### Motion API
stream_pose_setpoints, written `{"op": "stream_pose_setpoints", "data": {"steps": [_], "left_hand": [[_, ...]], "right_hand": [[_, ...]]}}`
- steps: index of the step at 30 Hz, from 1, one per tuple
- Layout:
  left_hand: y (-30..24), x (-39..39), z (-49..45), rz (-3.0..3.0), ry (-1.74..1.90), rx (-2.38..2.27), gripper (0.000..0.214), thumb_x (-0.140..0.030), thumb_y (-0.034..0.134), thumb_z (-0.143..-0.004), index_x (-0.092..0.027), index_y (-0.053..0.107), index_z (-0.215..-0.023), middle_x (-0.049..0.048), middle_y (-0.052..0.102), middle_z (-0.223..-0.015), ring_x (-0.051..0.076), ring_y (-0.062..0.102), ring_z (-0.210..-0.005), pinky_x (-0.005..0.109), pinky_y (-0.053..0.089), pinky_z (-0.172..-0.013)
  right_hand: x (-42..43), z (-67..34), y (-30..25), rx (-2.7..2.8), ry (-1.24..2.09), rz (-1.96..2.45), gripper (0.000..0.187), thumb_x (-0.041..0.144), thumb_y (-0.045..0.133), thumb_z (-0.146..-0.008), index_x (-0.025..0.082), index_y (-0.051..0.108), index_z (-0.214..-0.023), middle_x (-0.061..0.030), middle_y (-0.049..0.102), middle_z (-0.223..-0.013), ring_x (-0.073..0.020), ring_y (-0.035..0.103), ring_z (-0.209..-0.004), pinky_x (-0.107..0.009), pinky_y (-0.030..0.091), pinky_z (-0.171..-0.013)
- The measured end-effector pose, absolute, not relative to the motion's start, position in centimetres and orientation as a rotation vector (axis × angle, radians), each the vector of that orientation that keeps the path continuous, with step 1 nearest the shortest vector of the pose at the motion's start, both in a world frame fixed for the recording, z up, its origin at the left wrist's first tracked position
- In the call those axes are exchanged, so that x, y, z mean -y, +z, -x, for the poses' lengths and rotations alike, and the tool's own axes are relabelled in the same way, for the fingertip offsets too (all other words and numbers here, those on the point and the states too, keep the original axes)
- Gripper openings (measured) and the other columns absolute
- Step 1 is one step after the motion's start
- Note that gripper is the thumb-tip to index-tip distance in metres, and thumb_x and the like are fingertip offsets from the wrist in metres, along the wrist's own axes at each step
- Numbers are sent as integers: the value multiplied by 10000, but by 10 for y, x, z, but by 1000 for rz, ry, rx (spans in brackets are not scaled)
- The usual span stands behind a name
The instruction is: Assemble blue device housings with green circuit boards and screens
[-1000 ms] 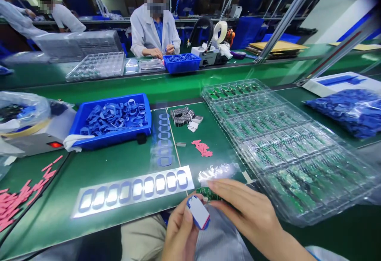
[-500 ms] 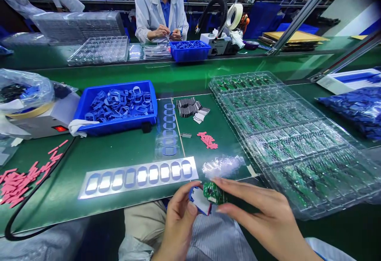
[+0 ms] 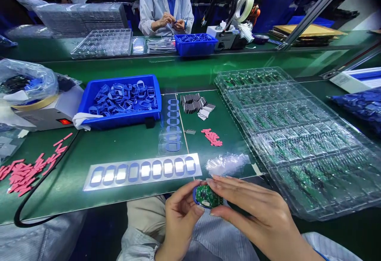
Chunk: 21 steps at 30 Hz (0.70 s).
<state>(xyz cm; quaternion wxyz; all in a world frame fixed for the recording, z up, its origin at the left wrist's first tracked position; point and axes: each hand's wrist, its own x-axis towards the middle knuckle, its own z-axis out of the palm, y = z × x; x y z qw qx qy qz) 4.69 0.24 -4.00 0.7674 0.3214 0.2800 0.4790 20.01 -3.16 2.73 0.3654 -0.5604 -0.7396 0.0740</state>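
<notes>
My hands are together at the front edge of the green bench. A small green circuit board (image 3: 208, 196) lies against a blue-rimmed part (image 3: 195, 195), and the board hides the part's white face. My left hand (image 3: 180, 219) pinches the blue rim and the board's left side between fingers and thumb. My right hand (image 3: 253, 205) presses its fingertips along the board's upper edge, with its thumb below. A crumpled clear plastic wrap (image 3: 228, 164) lies just beyond my fingers.
A silver strip of blue oval gaskets (image 3: 143, 171) lies left of the wrap. Beyond stand a blue crate of gaskets (image 3: 122, 125) and stacked clear trays of green boards (image 3: 285, 134). Pink strips (image 3: 26, 173) lie at left. A co-worker (image 3: 165, 3) works across the bench.
The green board has moved from my right hand's side onto the blue-rimmed part, covering its white face. My hands have closed together, and the view has tilted slightly.
</notes>
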Motion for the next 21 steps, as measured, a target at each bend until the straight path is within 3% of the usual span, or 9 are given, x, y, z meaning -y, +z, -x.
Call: {"op": "stream_pose_setpoints", "data": {"steps": [5,13,16,18,21], "left_hand": [[-35,-2,-52,-773,1124,-648,273,-278,792,-670,-303,756,-939,27,779,-957,172,729,-867,178,563,-774],[-39,-3,-52,-887,1188,-663,295,-328,806,-641,-282,762,-929,56,767,-919,193,722,-858,229,586,-742],[-41,-1,-52,-912,1224,-690,304,-351,824,-604,-259,773,-889,65,753,-880,182,720,-773,206,592,-636],[-43,0,-50,-883,1197,-736,344,-317,846,-571,-264,769,-903,54,760,-813,165,719,-682,185,584,-569],[-45,2,-45,-792,1065,-805,353,-209,859,-550,-289,769,-882,35,784,-764,166,734,-651,186,589,-593]], "right_hand": [[32,-200,30,1933,163,1455,209,268,590,-885,171,655,-1059,-39,746,-966,-186,706,-916,-285,601,-825],[36,-203,30,1988,130,1427,210,228,586,-887,144,651,-1067,-47,743,-983,-176,703,-928,-275,596,-842],[36,-202,29,1999,120,1397,202,226,580,-892,143,653,-1061,-51,742,-984,-172,706,-918,-267,598,-837],[36,-202,28,2006,106,1393,192,212,572,-897,140,655,-1054,-53,742,-981,-168,706,-918,-257,598,-834],[38,-201,24,2018,-6,1406,191,149,606,-864,129,660,-1047,-62,741,-983,-179,702,-931,-267,602,-831]]}}
